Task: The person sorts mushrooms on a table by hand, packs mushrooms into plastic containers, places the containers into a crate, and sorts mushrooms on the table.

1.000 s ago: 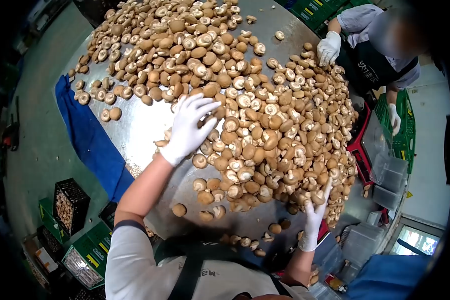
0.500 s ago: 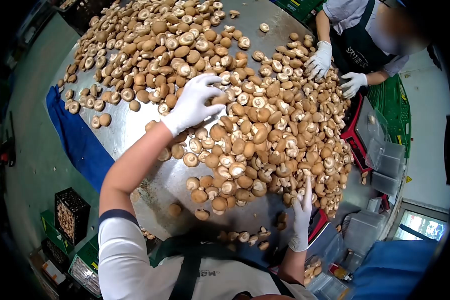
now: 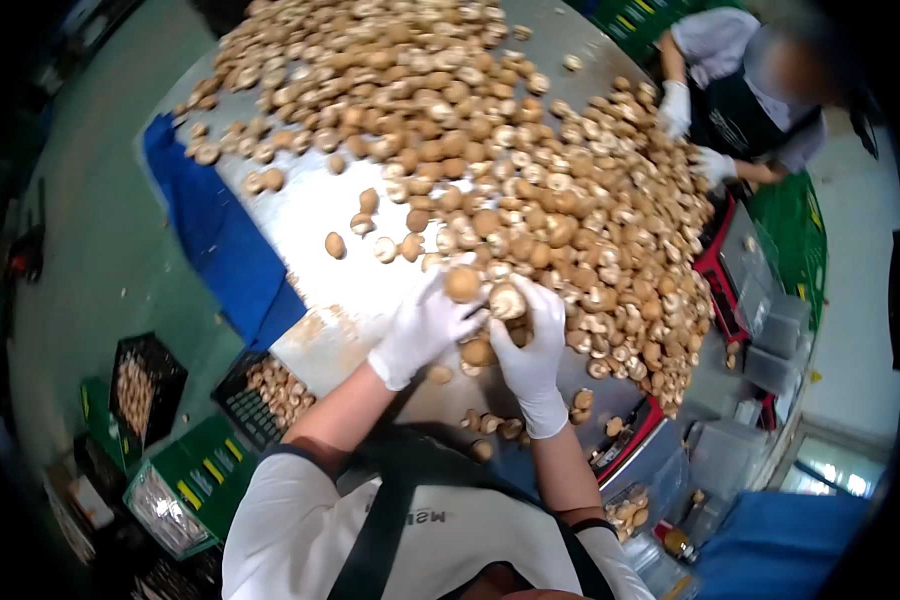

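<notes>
A large heap of brown mushrooms (image 3: pixel 590 220) covers much of the metal table (image 3: pixel 320 290). My left hand (image 3: pixel 425 325), in a white glove, is closed on a brown-capped mushroom (image 3: pixel 461 284) near the heap's front edge. Close beside it, my right hand (image 3: pixel 535 345), also gloved, grips a mushroom (image 3: pixel 507 301) with its pale underside showing. Another brown cap (image 3: pixel 478 352) lies between and just below the two hands. A few single mushrooms (image 3: pixel 335 245) lie apart on the bare metal at left.
Opposite at upper right, a co-worker's gloved hands (image 3: pixel 676 110) touch the heap. Red-edged scales (image 3: pixel 718 285) and clear plastic boxes (image 3: pixel 718 455) stand at right. A blue cloth (image 3: pixel 210 230) hangs over the left edge. Crates of mushrooms (image 3: pixel 275 395) stand at lower left.
My left hand has drawn back from the heap toward me. My right hand has moved left beside it, and each now grips a mushroom. The camera view has shifted.
</notes>
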Tool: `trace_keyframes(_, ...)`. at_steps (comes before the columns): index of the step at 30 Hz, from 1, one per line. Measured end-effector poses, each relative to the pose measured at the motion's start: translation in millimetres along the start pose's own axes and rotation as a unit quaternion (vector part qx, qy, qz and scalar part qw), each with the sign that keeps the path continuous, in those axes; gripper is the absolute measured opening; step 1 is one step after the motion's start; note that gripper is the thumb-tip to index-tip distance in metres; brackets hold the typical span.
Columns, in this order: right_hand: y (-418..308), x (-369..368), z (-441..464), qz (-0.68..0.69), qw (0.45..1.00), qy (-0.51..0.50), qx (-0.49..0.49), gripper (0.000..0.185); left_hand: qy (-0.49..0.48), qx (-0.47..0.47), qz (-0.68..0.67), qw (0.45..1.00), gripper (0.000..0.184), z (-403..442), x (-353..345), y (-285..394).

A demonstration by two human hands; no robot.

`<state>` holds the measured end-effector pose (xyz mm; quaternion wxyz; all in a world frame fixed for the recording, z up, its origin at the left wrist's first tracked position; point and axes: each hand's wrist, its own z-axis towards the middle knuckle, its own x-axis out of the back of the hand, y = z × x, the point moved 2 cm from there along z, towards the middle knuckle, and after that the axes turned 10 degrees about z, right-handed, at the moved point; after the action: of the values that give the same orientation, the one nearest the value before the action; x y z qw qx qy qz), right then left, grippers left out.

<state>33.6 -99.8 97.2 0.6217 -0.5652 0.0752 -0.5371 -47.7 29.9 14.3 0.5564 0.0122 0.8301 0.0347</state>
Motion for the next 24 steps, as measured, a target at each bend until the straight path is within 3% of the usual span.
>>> trace_keyframes(2,-15,-28,-7,-0.032,0.991,-0.128,0.024,0.062,-0.004,-0.06,0.059,0.996,0.042,-27,-17,-1)
trace_keyframes(4,-40,-45,-24,0.002,0.982,-0.188,0.028,0.067,0.01,-0.023,0.014,1.0,0.041,-41,34,-4)
trace_keyframes(7,-54,-38,-55,0.035,0.98,-0.194,-0.015,0.06,0.044,-0.071,-0.071,0.994,0.044,-93,46,21)
trace_keyframes(8,-46,-32,-70,0.033,0.982,-0.181,-0.047,0.057,0.051,-0.124,0.0,0.991,0.038,-115,64,36)
trace_keyframes(9,-35,-25,-86,0.043,0.979,-0.177,-0.092,0.054,0.013,-0.158,-0.023,0.987,0.031,-131,86,52)
trace_keyframes(12,1,4,-142,0.065,0.967,-0.151,-0.197,0.047,0.127,-0.316,0.08,0.937,0.026,-207,90,110)
trace_keyframes(14,14,22,-177,0.082,0.945,-0.136,-0.287,0.044,0.159,-0.373,0.053,0.913,0.025,-241,112,143)
trace_keyframes(15,1,28,-184,0.08,0.953,-0.127,-0.262,0.044,0.167,-0.394,0.072,0.901,0.024,-254,140,163)
trace_keyframes(17,4,43,-216,0.062,0.937,-0.127,-0.32,0.042,0.348,-0.434,0.141,0.819,0.029,-271,154,182)
trace_keyframes(18,5,48,-230,0.064,0.924,-0.151,-0.345,0.04,0.442,-0.347,0.183,0.806,0.038,-287,213,206)
trace_keyframes(19,-3,49,-238,0.07,0.932,-0.151,-0.323,0.039,0.495,-0.328,0.272,0.757,0.047,-292,275,233)
trace_keyframes(20,-10,50,-248,0.079,0.937,-0.156,-0.301,0.037,0.571,-0.383,0.373,0.623,0.056,-288,247,218)
trace_keyframes(22,7,50,-291,0.093,0.912,-0.162,-0.364,0.035,0.555,-0.394,0.636,0.364,0.056,-277,186,173)
trace_keyframes(24,13,44,-315,0.108,0.886,-0.193,-0.407,0.034,0.393,-0.421,0.744,0.339,0.054,-249,139,125)
